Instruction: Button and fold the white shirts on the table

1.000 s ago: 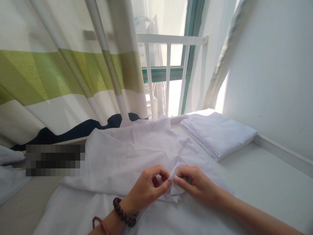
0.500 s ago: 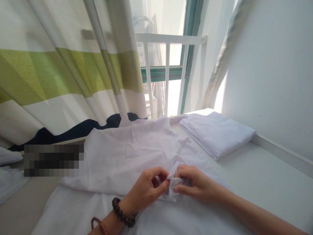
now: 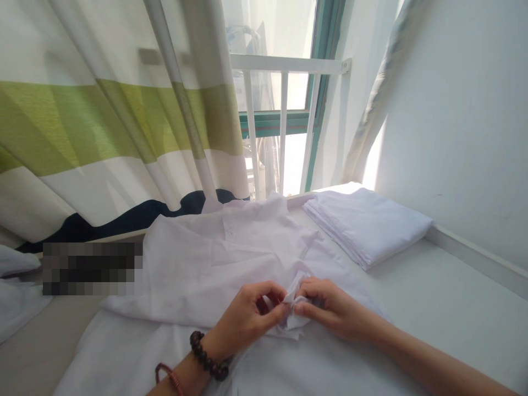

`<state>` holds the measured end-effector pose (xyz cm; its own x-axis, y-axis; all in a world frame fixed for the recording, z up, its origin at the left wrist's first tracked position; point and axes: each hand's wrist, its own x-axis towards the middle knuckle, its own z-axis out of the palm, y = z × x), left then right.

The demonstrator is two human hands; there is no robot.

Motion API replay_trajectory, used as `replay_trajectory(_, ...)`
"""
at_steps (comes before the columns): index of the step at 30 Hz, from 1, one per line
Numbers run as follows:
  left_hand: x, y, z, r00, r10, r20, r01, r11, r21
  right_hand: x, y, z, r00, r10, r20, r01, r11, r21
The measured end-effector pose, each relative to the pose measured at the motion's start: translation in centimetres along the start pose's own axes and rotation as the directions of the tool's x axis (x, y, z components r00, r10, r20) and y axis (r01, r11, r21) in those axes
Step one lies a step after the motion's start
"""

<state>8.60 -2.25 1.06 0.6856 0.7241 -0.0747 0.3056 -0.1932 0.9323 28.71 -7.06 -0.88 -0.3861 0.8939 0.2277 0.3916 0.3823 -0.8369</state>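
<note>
A white shirt (image 3: 177, 269), wrinkled and with a small placket or pocket-like seam near its upper middle, lies spread in front of me. My left hand (image 3: 253, 311) is closed, its thumb and forefinger pinching a bunched fold of the shirt. Just to the right, my right hand (image 3: 325, 302) grips the same gathered cloth between thumb and fingers. The two hands almost meet, with crumpled fabric between them. A dark beaded bracelet (image 3: 204, 355) and a reddish bangle (image 3: 169, 377) circle my left wrist. Which part of the shirt is bunched I cannot tell.
A folded white cloth (image 3: 371, 225) lies at the back right on the pale surface (image 3: 449, 313), near a raised edge. More white fabric (image 3: 18, 308) is at the far left, beside a pixelated dark patch. Behind are a curtain (image 3: 124, 121), a white railing (image 3: 284, 66) and a window.
My right thumb has shifted slightly up on the bunched cloth, and the fold between the hands has changed shape. Both hands stay in nearly the same place.
</note>
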Motion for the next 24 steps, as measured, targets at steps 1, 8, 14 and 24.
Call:
replay_trajectory(1, 0.0, 0.0, 0.0, 1.000, 0.000, -0.002, 0.000, 1.000, 0.002, 0.0, 0.0, -0.1, 1.000, 0.006, 0.004, -0.007, 1.000, 0.025)
replay_trajectory(8, 0.1, 0.1, 0.1, 0.994, 0.037, -0.099, -0.035, 0.999, 0.018, 0.4, -0.2, -0.1, 0.991, 0.133, -0.002, -0.132, 0.987, 0.091)
replay_trajectory(14, -0.1, -0.1, 0.1, 0.995, 0.099, -0.016, -0.097, 0.990, 0.107, 0.6, -0.7, 0.8, 0.988, 0.125, -0.093, -0.133, 0.987, -0.086)
replay_trajectory(24, -0.2, -0.4, 0.2, 0.996, 0.091, -0.012, -0.088, 0.981, 0.170, 0.4, -0.6, 0.4, 0.994, 0.095, -0.050, -0.096, 0.995, -0.015)
